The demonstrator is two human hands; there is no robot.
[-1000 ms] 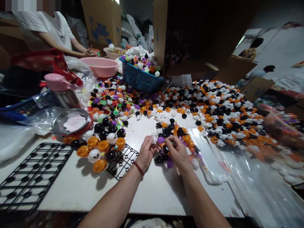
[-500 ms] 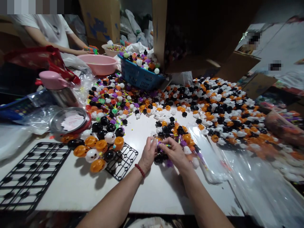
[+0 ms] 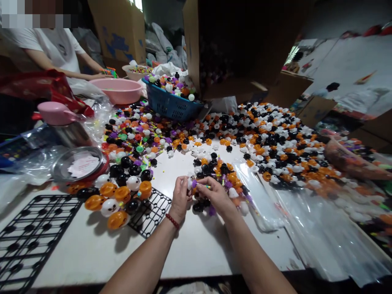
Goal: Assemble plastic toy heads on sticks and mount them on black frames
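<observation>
In front of me both hands meet over a small heap. My left hand (image 3: 180,198) is closed in a pinch on a small white plastic piece (image 3: 190,183), partly covered by its fingers. Against that piece, a thin stick with a purple end (image 3: 194,184) is gripped by my right hand (image 3: 216,195); a bit of yellow-green shows past its fingers. Below and behind the hands lie black, orange, white and purple toppers and striped sticks (image 3: 223,178). To the left, skull and pumpkin toppers (image 3: 121,194) stand clustered on a black grid rack (image 3: 156,204).
A second black grid (image 3: 39,232) lies at the left. Behind it are a metal bowl of paper slips (image 3: 78,161) and a pink-lidded flask (image 3: 61,122). A large pile of toppers (image 3: 275,143), a blue basket (image 3: 171,102) and clear bags (image 3: 312,228) surround the white table. Another person (image 3: 58,49) works at back left.
The view has shifted, so most things sit slightly further left and lower. My hands stay together, and the purple end now shows more plainly against the white piece.
</observation>
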